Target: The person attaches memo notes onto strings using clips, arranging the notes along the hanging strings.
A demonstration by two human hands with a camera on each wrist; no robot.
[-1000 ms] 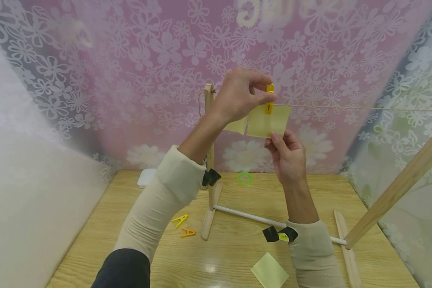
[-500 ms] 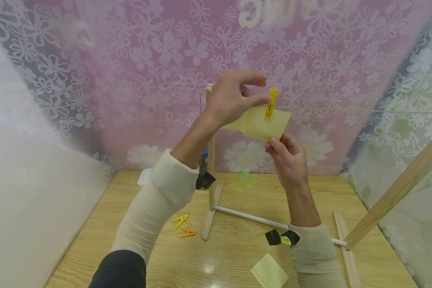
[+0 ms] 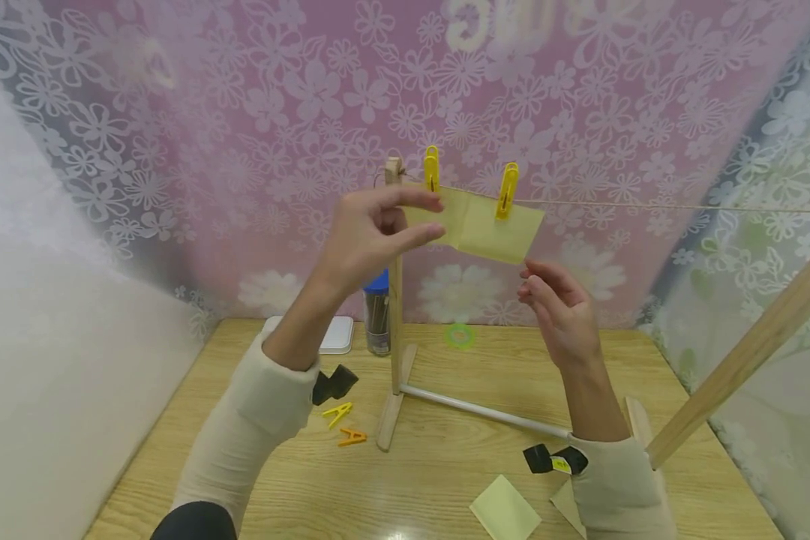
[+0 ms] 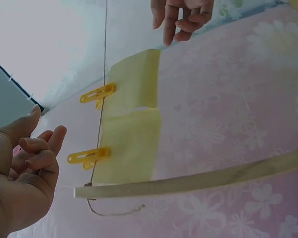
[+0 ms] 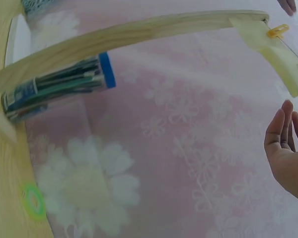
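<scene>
Two yellow paper squares hang side by side from a string (image 3: 614, 203). A yellow clothespin (image 3: 507, 191) clips the right sheet (image 3: 499, 232) to the string. Another yellow clothespin (image 3: 432, 166) holds the left sheet (image 4: 129, 144), which sits next to the wooden post. My left hand (image 3: 367, 232) is in front of the left sheet in the head view, thumb and fingers apart with nothing between them; the left wrist view shows it clear of both clothespins. Just below the right sheet's lower corner is my right hand (image 3: 567, 319), its fingers loosely bent and holding nothing.
A wooden post (image 3: 396, 322) and a slanted one (image 3: 742, 352) carry the string, joined by a white bar (image 3: 479, 409). On the table lie a yellow clothespin (image 3: 338, 413), an orange clothespin (image 3: 352, 436), a paper square (image 3: 505, 508) and a green ring (image 3: 460, 336). A blue-lidded jar (image 3: 377, 315) stands behind.
My left hand has let go of the right clothespin and moved left and down. My right hand has released the sheet's lower edge and drawn slightly down and right. The clipped sheet stays hanging.
</scene>
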